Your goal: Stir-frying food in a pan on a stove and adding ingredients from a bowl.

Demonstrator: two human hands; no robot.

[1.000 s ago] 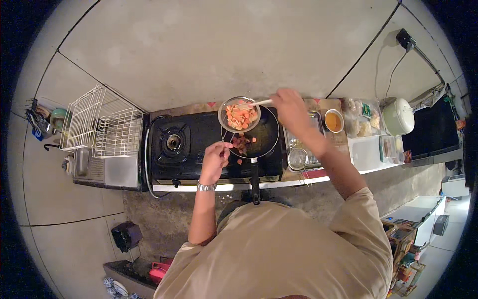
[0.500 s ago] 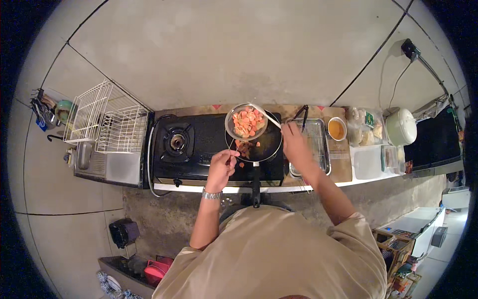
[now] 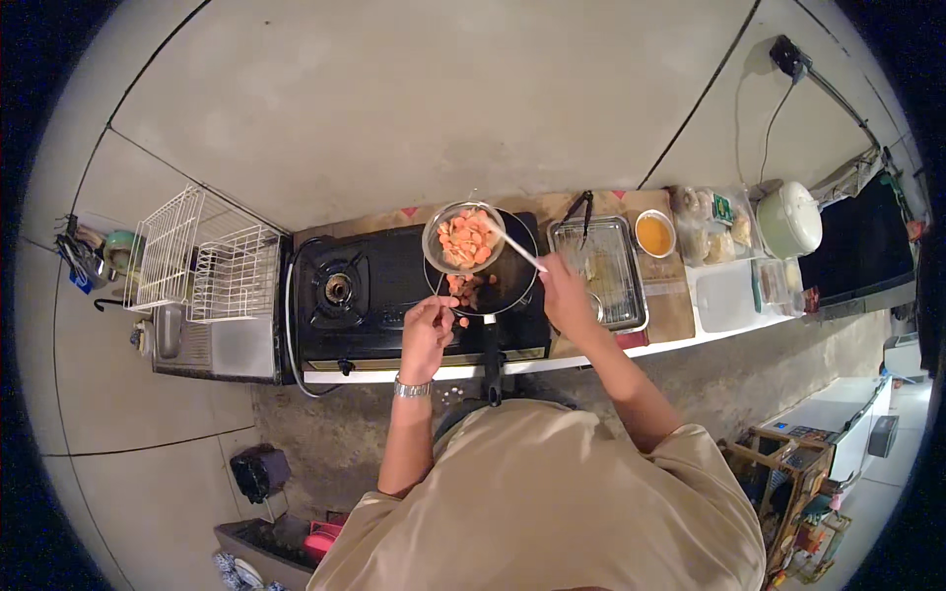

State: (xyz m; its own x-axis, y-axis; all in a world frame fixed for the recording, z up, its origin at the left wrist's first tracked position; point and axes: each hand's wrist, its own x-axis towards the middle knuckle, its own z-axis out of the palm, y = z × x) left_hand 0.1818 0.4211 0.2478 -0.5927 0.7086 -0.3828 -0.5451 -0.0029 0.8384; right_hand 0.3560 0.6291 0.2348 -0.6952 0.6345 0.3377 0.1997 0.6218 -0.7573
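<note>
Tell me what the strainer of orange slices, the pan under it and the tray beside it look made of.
Strainer: apparently fine metal mesh with a shiny wire rim.
Pan: dark matte metal, possibly non-stick coated; black, likely plastic handle.
Tray: bright reflective metal, probably stainless steel or aluminium.

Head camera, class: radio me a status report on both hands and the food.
Left hand holds round wire strainer of orange carrot slices above black frying pan. Right hand scrapes with pale stick. Some slices already in pan. Nothing in the way.

Left hand (image 3: pixel 427 330) holds a metal strainer (image 3: pixel 463 237) of orange carrot slices over the black frying pan (image 3: pixel 485 279) on the gas stove (image 3: pixel 394 295). Right hand (image 3: pixel 566 295) grips a pale utensil (image 3: pixel 514 246) reaching into the strainer.
</note>
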